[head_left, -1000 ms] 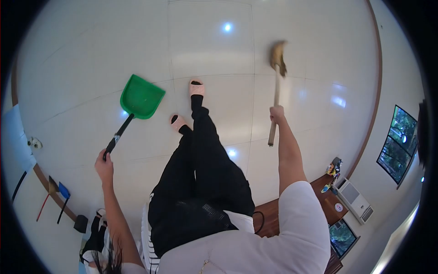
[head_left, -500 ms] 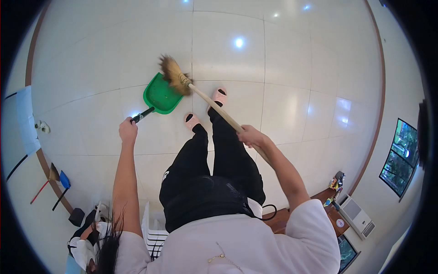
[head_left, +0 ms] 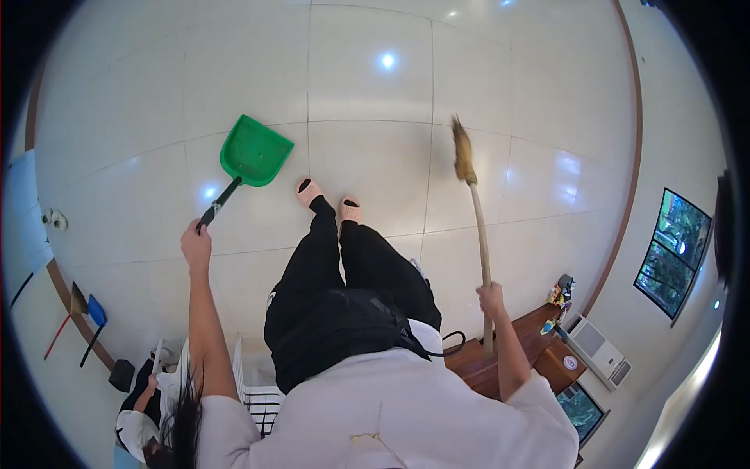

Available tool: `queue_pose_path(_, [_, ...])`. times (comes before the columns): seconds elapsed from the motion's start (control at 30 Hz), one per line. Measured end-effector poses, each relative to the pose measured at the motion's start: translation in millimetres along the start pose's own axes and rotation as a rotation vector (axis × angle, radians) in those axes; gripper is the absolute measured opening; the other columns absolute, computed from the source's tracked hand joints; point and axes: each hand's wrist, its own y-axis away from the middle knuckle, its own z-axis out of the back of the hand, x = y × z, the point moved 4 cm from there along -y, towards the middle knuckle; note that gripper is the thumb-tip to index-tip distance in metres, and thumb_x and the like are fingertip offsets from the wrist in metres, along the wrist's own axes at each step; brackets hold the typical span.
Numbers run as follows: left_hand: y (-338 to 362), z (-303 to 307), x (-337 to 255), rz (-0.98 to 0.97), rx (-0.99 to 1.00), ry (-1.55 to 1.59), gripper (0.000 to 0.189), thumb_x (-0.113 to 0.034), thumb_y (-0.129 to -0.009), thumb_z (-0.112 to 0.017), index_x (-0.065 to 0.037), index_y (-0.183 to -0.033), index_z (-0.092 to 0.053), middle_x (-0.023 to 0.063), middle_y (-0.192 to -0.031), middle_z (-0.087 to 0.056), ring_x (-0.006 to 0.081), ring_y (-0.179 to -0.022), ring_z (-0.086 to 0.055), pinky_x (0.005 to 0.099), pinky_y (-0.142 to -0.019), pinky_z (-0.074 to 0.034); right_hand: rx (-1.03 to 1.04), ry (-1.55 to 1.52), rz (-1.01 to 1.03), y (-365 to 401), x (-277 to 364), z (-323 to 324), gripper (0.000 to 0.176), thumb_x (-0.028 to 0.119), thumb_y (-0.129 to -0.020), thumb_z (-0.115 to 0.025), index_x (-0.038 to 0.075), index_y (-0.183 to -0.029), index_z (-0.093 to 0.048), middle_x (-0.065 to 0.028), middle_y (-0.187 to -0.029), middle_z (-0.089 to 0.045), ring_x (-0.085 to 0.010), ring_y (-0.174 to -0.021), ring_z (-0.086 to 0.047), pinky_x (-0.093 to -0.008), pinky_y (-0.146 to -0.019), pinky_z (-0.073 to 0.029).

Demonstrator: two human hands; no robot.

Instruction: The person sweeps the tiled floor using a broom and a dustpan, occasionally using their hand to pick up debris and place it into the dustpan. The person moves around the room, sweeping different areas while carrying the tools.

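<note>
My left hand is closed around the black handle of a green dustpan, whose wide front edge faces away from me. A few tiny specks show on the pan. Out to the right, my right hand grips the long wooden stick of a broom. The broom's tan bristle head points away from me over the tiles, well apart from the dustpan. My feet, in pink slippers, stand between the two tools.
Glossy pale tiles cover the floor. A blue dustpan and another broom are by the left wall. Another person is at lower left, near a white rack. Behind my right side stands a brown wooden table.
The broom has swung from beside the dustpan out to the right, with my right hand moving right and back. The dustpan has shifted slightly left and turned. My feet have changed position.
</note>
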Motion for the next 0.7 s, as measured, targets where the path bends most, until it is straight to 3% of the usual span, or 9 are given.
queue_pose_path(0.1, [30,-2,13,0.071,-0.012,0.072,0.022,-0.012,-0.073,-0.056,-0.006,-0.094,-0.059,0.0179,-0.079,-0.059,0.0317,-0.075,-0.057,0.0376,-0.065,-0.045,0.117,0.608,0.388,-168,-48,-12,0.013,0.005,-0.068,-0.050,0.000,-0.057,-0.046,-0.0088,-0.046,-0.046,-0.0177,-0.036,-0.047,-0.0297,-0.030,-0.035])
queue_pose_path(0.13, [38,-8,26,0.067,-0.027,0.075,0.022,-0.012,-0.073,-0.056,-0.005,-0.094,-0.059,0.0176,-0.079,-0.060,0.0315,-0.073,-0.058,0.0371,-0.064,-0.045,-0.150,0.027,0.035,-156,-13,-26,0.017,0.005,-0.068,-0.048,0.000,-0.052,-0.047,-0.0093,-0.045,-0.047,-0.0195,-0.037,-0.049,-0.0320,-0.032,-0.037])
queue_pose_path(0.17, [41,-12,33,0.065,-0.044,0.075,0.022,-0.012,-0.073,-0.056,-0.005,-0.094,-0.059,0.0173,-0.078,-0.060,0.0313,-0.072,-0.058,0.0366,-0.063,-0.045,-0.150,-0.062,-0.071,-161,15,-40,0.019,-0.001,-0.063,-0.052,0.003,-0.047,-0.043,-0.0093,-0.044,-0.045,-0.0205,-0.035,-0.046,-0.0314,-0.030,-0.033])
queue_pose_path(0.2, [42,-20,39,0.073,-0.045,0.063,0.022,-0.012,-0.073,-0.056,-0.005,-0.094,-0.059,0.0173,-0.078,-0.060,0.0313,-0.072,-0.058,0.0366,-0.063,-0.045,-0.045,-0.035,0.087,-198,14,-60,0.019,-0.002,-0.062,-0.052,0.003,-0.047,-0.043,-0.0091,-0.043,-0.044,-0.0207,-0.035,-0.047,-0.0317,-0.030,-0.033])
queue_pose_path(0.23, [46,-27,47,0.106,-0.028,0.114,0.022,-0.012,-0.073,-0.056,-0.005,-0.094,-0.059,0.0172,-0.078,-0.060,0.0310,-0.071,-0.058,0.0365,-0.063,-0.045,0.070,0.187,0.606,-263,-2,-83,0.017,-0.001,-0.063,-0.051,0.003,-0.047,-0.045,-0.0091,-0.043,-0.043,-0.0205,-0.036,-0.046,-0.0317,-0.030,-0.033])
queue_pose_path(0.27, [52,-30,58,0.144,-0.015,0.160,0.022,-0.011,-0.073,-0.056,-0.005,-0.094,-0.059,0.0171,-0.078,-0.060,0.0308,-0.070,-0.058,0.0364,-0.063,-0.045,-0.002,-0.198,0.107,-217,50,-103,0.018,0.002,-0.065,-0.048,0.001,-0.047,-0.046,-0.0096,-0.043,-0.043,-0.0206,-0.036,-0.046,-0.0324,-0.031,-0.034])
queue_pose_path(0.3, [66,-20,54,0.162,-0.035,0.144,0.022,-0.011,-0.073,-0.056,-0.005,-0.094,-0.059,0.0171,-0.078,-0.060,0.0308,-0.070,-0.058,0.0364,-0.063,-0.045,0.057,0.118,0.394,-208,72,-109,0.017,0.004,-0.066,-0.044,-0.001,-0.050,-0.046,-0.0107,-0.044,-0.044,-0.0215,-0.036,-0.046,-0.0327,-0.032,-0.036])
queue_pose_path(0.37, [65,-20,46,0.141,-0.039,0.077,0.023,-0.012,-0.073,-0.056,-0.005,-0.094,-0.059,0.0174,-0.078,-0.060,0.0307,-0.069,-0.059,0.0361,-0.063,-0.046,0.059,0.012,0.189,-165,118,-147,0.015,0.006,-0.067,-0.045,-0.005,-0.058,-0.048,-0.0144,-0.045,-0.048,-0.0244,-0.040,-0.052,-0.0348,-0.036,-0.042])
queue_pose_path(0.7, [59,-52,87,0.343,-0.042,0.082,0.023,-0.017,-0.072,-0.056,-0.008,-0.092,-0.061,0.0153,-0.081,-0.061,0.0310,-0.077,-0.058,0.0385,-0.070,-0.046,0.194,0.524,0.734,-43,195,-317,0.023,0.006,-0.069,-0.044,-0.007,-0.088,-0.044,-0.0239,-0.071,-0.055,-0.0329,-0.052,-0.058,-0.0393,-0.043,-0.048])
